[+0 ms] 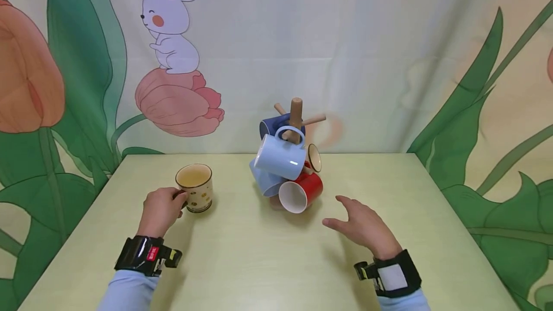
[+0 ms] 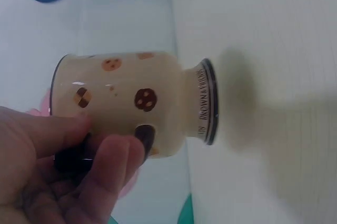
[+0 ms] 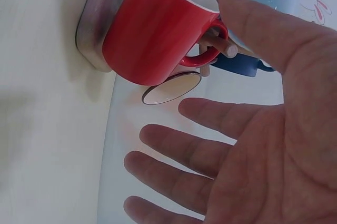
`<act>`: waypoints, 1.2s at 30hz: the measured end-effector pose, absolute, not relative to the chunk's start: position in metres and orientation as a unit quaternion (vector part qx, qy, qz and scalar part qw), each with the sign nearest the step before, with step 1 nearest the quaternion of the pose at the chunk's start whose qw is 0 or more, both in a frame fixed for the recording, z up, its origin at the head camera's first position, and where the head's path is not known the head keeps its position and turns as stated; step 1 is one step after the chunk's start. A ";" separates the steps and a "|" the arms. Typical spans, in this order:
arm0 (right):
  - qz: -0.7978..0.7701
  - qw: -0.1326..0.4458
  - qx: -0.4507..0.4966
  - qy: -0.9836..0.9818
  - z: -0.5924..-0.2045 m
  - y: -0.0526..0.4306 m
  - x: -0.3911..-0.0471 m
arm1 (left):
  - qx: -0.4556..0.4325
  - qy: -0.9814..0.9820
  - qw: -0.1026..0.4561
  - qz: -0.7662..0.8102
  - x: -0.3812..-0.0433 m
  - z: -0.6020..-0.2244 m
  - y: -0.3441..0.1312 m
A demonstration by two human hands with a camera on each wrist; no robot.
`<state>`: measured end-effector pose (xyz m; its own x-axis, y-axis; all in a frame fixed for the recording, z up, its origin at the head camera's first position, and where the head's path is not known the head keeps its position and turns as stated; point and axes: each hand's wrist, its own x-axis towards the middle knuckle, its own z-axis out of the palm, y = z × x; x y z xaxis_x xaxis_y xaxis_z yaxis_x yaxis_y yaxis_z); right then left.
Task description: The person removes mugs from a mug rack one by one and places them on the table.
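My left hand (image 1: 160, 211) grips the dark handle of a cream mug (image 1: 199, 195) patterned with brown cookies, at the left of the table. In the left wrist view the thumb and fingers close round that handle, and the mug (image 2: 126, 89) has a dark-rimmed base. My right hand (image 1: 364, 227) is spread with nothing in it, to the right of a wooden mug rack (image 1: 296, 109). Nearest to it hangs a red mug (image 1: 312, 187), its handle over a peg in the right wrist view. A light blue mug (image 1: 281, 157) hangs above the red one.
Also on the rack are a dark blue mug (image 1: 270, 126), a second light blue mug (image 1: 265, 181) and a cream mug (image 1: 315, 157) partly hidden behind. The pale table (image 1: 259, 263) ends at a printed curtain (image 1: 367, 61). A bare peg (image 1: 315, 119) points right.
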<state>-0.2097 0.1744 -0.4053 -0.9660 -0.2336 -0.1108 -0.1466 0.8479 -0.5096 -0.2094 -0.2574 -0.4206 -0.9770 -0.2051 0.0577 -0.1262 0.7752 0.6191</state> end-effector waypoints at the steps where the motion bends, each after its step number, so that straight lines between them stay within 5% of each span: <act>1: -0.258 0.088 -0.097 0.957 -0.406 0.174 -0.210 | 0.098 -0.939 0.064 -0.324 -0.212 -0.422 -0.261; 17: -0.264 0.093 -0.085 0.956 -0.410 0.176 -0.213 | 0.201 -0.923 0.154 -0.290 -0.251 -0.445 -0.300; 36: -0.275 0.102 -0.071 0.953 -0.416 0.183 -0.217 | 0.256 -0.906 0.120 -0.316 -0.253 -0.454 -0.321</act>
